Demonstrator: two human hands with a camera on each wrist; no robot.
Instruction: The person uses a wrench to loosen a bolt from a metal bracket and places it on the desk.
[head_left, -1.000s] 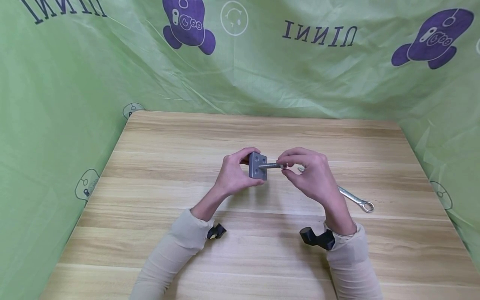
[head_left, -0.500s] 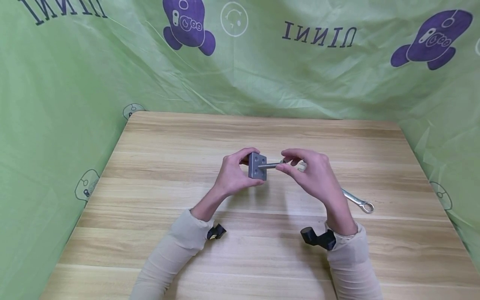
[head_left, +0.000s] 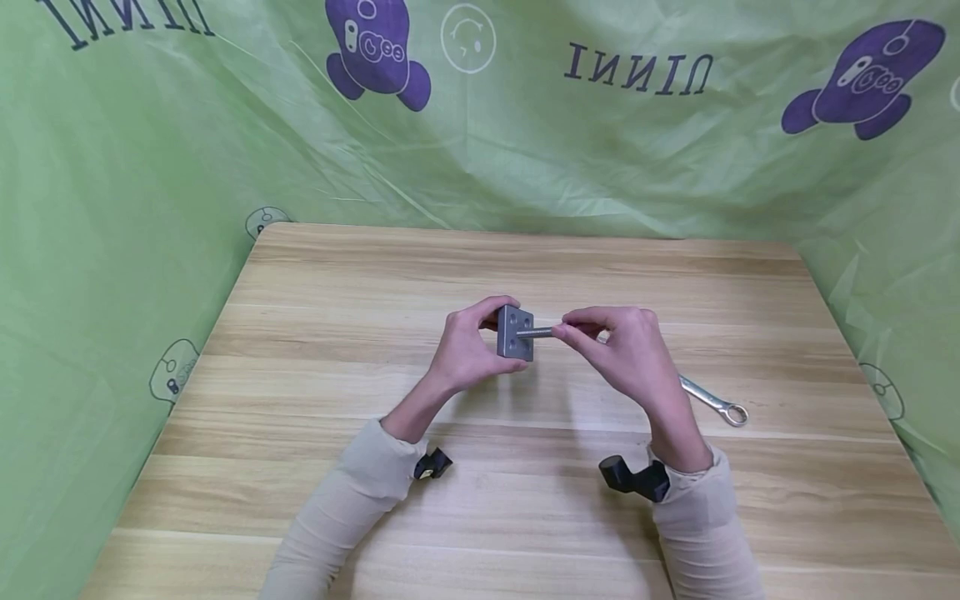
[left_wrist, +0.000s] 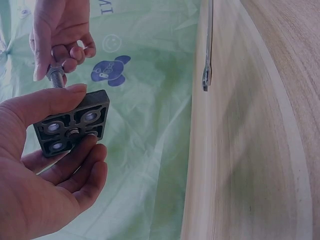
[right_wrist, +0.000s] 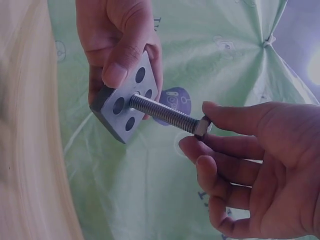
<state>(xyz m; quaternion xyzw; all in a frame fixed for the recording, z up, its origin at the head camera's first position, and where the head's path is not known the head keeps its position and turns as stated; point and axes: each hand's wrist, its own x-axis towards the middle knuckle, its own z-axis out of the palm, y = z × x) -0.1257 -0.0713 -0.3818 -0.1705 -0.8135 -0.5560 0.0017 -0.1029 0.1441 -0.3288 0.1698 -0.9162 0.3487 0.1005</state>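
My left hand grips a square grey metal plate by its opposite edges, above the table. In the right wrist view the plate has several round holes near its corners. A threaded bolt stands in its middle hole, and the bolt's tip shows at the ribbed back in the left wrist view. At the bolt's free end, my right hand pinches the hex head between thumb and index finger. The other right fingers are loosely curled.
A combination wrench lies on the wooden table, partly hidden behind the right hand and wrist. Green printed sheeting surrounds the back and sides. Black wrist mounts sit at both cuffs.
My right thumb and fingers loosened and shifted around the bolt head, then closed on it again. The left hand and the plate stay in place.
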